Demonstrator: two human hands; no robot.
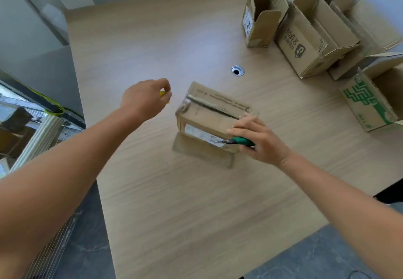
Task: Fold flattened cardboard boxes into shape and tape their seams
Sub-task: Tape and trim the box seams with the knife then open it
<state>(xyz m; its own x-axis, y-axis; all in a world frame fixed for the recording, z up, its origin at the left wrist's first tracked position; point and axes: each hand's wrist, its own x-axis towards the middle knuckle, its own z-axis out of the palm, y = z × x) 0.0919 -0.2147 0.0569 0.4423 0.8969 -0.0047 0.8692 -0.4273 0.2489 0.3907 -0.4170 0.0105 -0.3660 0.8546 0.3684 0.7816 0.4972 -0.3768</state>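
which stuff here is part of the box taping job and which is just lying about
In use: taped box; green-handled tool in right hand; small yellow item in left hand.

Lying about: open boxes at the table's far right; cable hole.

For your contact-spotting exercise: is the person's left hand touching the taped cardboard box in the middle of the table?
Apart. The head view shows bare table between the left hand and the taped box.

Bright, even daylight; a soft sheen on the desk (196,38); motion blur throughout, wide-angle bending at the edges.
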